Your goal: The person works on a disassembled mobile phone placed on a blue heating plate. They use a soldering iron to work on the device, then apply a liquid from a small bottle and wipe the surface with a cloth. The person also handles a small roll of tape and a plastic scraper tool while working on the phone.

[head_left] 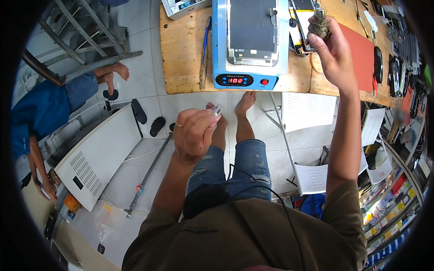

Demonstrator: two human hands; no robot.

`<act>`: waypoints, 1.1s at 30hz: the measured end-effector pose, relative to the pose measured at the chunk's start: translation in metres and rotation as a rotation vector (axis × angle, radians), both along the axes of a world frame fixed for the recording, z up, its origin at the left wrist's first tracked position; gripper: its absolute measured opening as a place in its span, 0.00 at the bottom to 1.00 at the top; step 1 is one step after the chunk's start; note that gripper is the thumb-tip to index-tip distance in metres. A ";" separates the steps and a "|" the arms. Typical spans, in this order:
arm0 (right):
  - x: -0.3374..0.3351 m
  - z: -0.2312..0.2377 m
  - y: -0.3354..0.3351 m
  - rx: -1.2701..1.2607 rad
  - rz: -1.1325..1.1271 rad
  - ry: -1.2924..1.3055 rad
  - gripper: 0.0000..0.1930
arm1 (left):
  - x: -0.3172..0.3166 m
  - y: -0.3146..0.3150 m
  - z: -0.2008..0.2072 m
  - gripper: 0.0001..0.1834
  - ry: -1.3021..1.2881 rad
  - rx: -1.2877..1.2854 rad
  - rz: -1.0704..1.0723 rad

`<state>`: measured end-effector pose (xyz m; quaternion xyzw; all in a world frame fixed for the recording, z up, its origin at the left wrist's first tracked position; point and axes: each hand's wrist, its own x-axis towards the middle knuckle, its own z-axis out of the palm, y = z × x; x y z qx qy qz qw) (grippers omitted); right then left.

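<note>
In front of my lap, my left hand (193, 134) is raised with its fingers pinched round a small clear object (217, 110); its exact kind does not show. At the bench's right part, my right hand (335, 56) grips a greenish-brown, tangled-looking bundle (320, 28) with a shiny metallic top. Between the hands, at the bench's front edge, stands a blue heating plate machine (218, 49) with a lit red display and a red button. A dark phone screen panel (252, 25) lies on its plate. Beside my right hand lies an opened phone part (297, 34).
The wooden bench (183, 58) carries a blue pen-like tool (206, 34), a white box (184, 9) and a red-brown mat (359, 54). Phone parts crowd its right end. A white perforated chair (309, 108) stands beneath. Another person (47, 104) sits at left.
</note>
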<state>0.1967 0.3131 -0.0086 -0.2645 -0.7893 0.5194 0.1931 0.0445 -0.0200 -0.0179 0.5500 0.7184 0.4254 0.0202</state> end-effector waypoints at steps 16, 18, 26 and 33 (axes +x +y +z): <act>0.083 0.006 0.007 -0.207 -0.219 0.038 0.17 | 0.024 0.047 0.037 0.16 -0.391 -0.248 -0.154; 0.103 0.006 0.001 -0.187 -0.246 0.044 0.17 | 0.023 0.047 0.034 0.17 -0.334 -0.242 -0.169; 0.171 0.024 -0.018 -0.105 -0.465 0.086 0.18 | 0.018 0.047 0.024 0.18 -0.118 -0.208 -0.295; 0.159 0.023 -0.013 -0.141 -0.524 0.105 0.18 | -0.023 0.018 0.033 0.15 -0.230 -0.345 -0.116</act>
